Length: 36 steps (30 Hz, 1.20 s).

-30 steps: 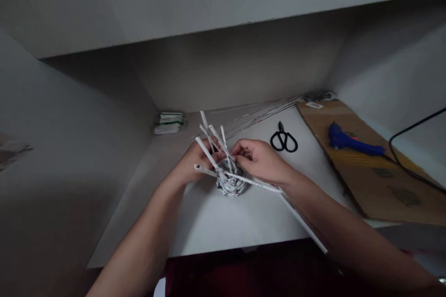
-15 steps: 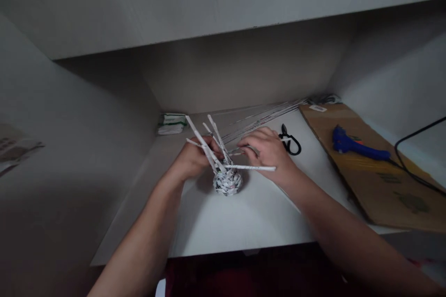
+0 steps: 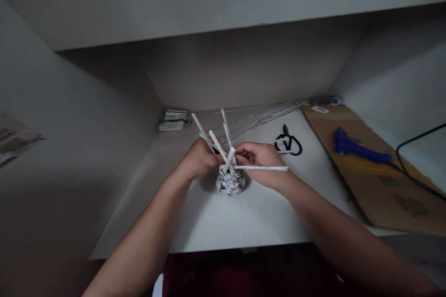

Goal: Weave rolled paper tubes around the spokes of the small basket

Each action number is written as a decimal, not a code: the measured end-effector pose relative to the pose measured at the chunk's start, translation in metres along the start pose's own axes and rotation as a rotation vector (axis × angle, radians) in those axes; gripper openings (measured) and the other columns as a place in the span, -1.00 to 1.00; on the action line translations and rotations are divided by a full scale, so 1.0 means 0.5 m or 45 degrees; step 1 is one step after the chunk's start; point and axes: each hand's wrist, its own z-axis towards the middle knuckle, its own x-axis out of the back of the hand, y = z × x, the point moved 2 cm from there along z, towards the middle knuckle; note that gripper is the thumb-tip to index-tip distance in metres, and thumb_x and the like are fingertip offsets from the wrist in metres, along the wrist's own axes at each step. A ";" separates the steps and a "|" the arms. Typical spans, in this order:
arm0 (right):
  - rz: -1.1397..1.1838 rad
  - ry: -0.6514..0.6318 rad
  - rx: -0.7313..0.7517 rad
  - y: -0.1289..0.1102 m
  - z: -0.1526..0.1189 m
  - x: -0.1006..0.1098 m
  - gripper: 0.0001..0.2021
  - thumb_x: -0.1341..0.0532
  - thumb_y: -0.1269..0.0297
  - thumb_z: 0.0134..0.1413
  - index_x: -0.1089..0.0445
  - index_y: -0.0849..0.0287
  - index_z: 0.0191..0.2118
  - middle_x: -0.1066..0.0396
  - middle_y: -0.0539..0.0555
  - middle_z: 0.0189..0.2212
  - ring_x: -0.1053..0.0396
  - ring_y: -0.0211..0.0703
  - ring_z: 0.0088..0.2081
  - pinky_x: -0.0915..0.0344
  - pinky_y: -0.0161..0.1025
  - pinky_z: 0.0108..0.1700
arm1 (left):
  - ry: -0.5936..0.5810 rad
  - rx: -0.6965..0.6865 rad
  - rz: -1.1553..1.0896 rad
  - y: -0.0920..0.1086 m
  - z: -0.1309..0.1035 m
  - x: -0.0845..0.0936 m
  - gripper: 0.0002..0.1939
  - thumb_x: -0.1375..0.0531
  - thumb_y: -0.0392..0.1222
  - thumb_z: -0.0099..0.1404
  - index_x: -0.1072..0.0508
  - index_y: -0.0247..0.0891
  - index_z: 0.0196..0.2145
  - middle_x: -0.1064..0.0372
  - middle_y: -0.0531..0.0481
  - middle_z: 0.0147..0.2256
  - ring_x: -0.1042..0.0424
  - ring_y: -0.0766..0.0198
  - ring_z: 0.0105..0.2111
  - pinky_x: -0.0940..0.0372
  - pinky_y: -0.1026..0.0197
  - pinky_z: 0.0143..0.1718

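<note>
Paper basket [image 3: 230,184]: left hand [image 3: 203,158] and right hand [image 3: 259,160] pinch its top between fingers; label [image 3: 320,109] on cardboard [image 3: 362,178] illegible.

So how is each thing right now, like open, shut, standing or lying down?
Woven paper piece, upright, paper tubes sticking out.
Left hand, fingers bent, grip partly hidden.
Right hand, fingers bent, grip partly hidden.
Scissors, lying flat, blades look shut.
Glue gun, lying down; can't tell if on.
Cardboard, lying flat.
Packet, lying down; can't tell if sealed.
Thin sticks, lying down.
</note>
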 end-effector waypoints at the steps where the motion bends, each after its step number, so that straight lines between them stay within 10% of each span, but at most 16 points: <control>1: -0.016 0.035 0.012 -0.001 0.000 0.000 -0.91 -0.22 0.34 0.03 -0.47 0.12 -0.32 -0.50 -0.01 -0.44 -0.41 -0.25 -0.42 -0.28 -0.31 -0.37 | 0.005 0.004 -0.012 0.000 0.001 -0.001 -0.80 -0.34 -0.23 -0.17 -0.41 -0.34 -0.58 -0.32 0.09 -0.61 -0.23 0.42 -0.61 -0.16 0.35 -0.58; 10: -0.188 0.122 0.016 -0.002 0.000 0.003 -0.96 -0.22 0.37 -0.03 -0.35 0.09 -0.40 -0.41 -0.05 -0.48 -0.32 -0.27 -0.45 -0.18 -0.32 -0.40 | -0.014 0.025 -0.132 0.019 -0.001 -0.017 -0.80 -0.36 -0.22 -0.19 -0.41 -0.33 -0.63 -0.27 0.14 -0.67 -0.16 0.46 -0.63 -0.15 0.35 -0.58; 28: 0.990 0.201 -0.394 0.031 0.024 -0.017 -0.72 -0.33 0.20 -0.22 -0.24 0.14 -0.39 -0.43 -0.07 -0.55 -0.36 -0.28 -0.52 -0.26 -0.30 -0.41 | 0.089 -0.070 -0.197 -0.011 0.010 -0.022 -0.71 -0.39 -0.23 -0.12 -0.51 -0.34 -0.38 -0.50 -0.03 -0.44 -0.44 0.27 -0.44 -0.35 0.24 -0.34; 36: 0.992 0.208 -0.460 0.044 0.027 -0.009 -0.72 -0.33 0.16 -0.19 -0.29 0.14 -0.35 -0.40 -0.07 -0.56 -0.33 -0.28 -0.54 -0.26 -0.31 -0.45 | 0.162 -0.083 0.035 0.002 0.005 -0.027 -0.81 -0.35 -0.18 -0.04 -0.54 -0.37 -0.47 -0.48 -0.06 -0.50 -0.42 0.27 -0.49 -0.34 0.23 -0.38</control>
